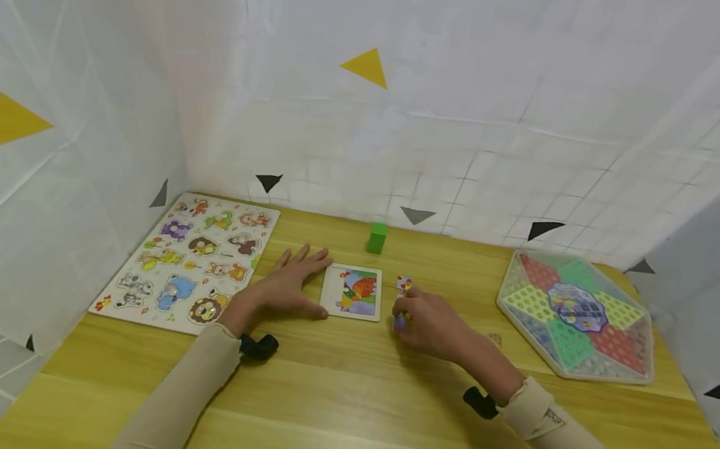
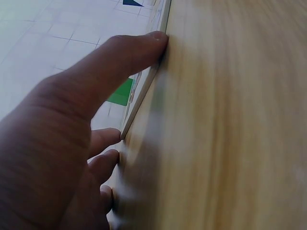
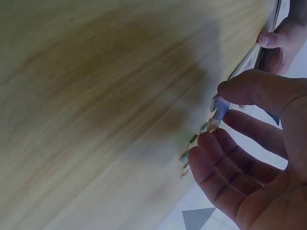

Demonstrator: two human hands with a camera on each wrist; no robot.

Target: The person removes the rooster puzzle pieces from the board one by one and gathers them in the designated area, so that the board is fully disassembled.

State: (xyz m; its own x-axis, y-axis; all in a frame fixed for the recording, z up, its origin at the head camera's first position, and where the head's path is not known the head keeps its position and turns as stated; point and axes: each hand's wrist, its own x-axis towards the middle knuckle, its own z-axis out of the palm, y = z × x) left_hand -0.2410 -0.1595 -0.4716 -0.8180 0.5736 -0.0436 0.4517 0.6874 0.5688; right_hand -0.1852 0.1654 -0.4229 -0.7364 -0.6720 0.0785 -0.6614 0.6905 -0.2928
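A small puzzle tray (image 1: 332, 292) with a partly filled colourful picture lies flat on the table. Along its left side is my left hand (image 1: 288, 283), fingers spread, the thumb against the near left corner. In the left wrist view the thumb and a fingertip touch the edge of the tray (image 2: 139, 98). To the right of the tray, my right hand (image 1: 431, 327) pinches a small jigsaw piece (image 3: 220, 106) between thumb and index finger. Its other fingers are bent close beside more colourful jigsaw pieces (image 1: 404, 282), partly hidden by the hand.
A green block (image 1: 377, 238) stands behind the tray near the back wall. On the left lies an animal peg puzzle board (image 1: 193, 264), partly under the left forearm. A hexagonal board game box (image 1: 578, 315) with coloured triangles sits on the right.
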